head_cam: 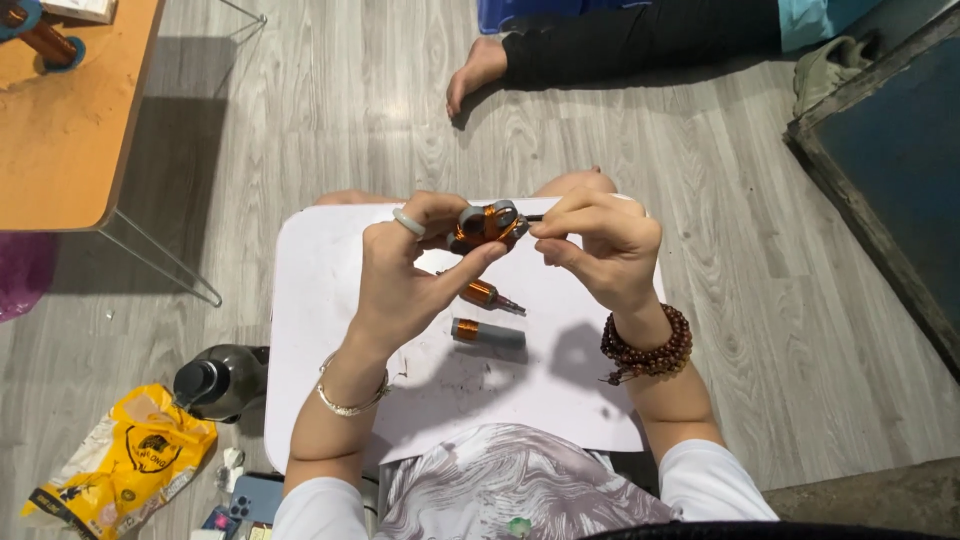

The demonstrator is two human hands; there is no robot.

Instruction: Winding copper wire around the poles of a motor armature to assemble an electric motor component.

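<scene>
My left hand [410, 265] grips a small grey part wound with copper wire [487, 224] above a white board [320, 330] on my lap. My right hand [600, 245] pinches a thin dark tool or wire end at the right side of that part. A pale ring sits on a left finger and a bangle on the left wrist. Brown beads wrap my right wrist. Under the hands, two more coil pieces lie on the board: a copper-wound one with a pointed tip [490, 296] and a grey cylinder with a copper band [487, 333].
A wooden table [70, 130] with a wire spool stands at the upper left. A dark bottle [215, 380], a yellow bag [125, 465] and a phone [255, 497] lie on the floor at my left. Another person's foot [475, 70] and leg rest ahead. A dark panel [890, 160] leans at right.
</scene>
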